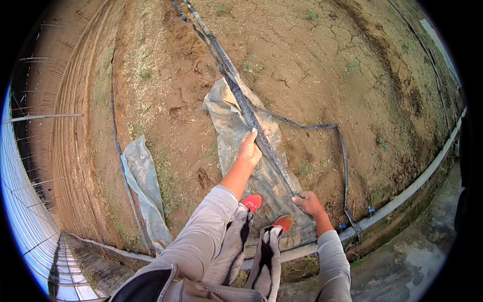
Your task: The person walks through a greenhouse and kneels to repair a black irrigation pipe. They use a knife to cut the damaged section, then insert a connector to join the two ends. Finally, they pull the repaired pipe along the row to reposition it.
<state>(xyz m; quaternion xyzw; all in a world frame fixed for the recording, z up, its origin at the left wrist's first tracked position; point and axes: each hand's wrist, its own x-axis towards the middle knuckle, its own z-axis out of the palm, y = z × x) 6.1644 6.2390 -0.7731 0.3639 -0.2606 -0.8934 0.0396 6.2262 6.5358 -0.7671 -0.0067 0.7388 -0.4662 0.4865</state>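
Note:
A long dirty black strip [272, 157], like flat irrigation tape, runs from the top of the view down to my hands. My left hand [248, 146] is wrapped round it at mid-length, and my right hand [309, 204] grips it lower down at the right. Beneath both hands lies a crumpled, soil-covered plastic sheet [226, 121] over the dirt. A thinner black tape [343, 166] bends across the soil to the right and down toward a pipe.
A pale pipe [411, 190] with small blue valves [371, 211] curves along the bed's edge beside a concrete strip [422, 251]. Another plastic sheet [141, 171] lies at left near a tape line. Greenhouse framework stands at far left. My red shoes [252, 202] are below me.

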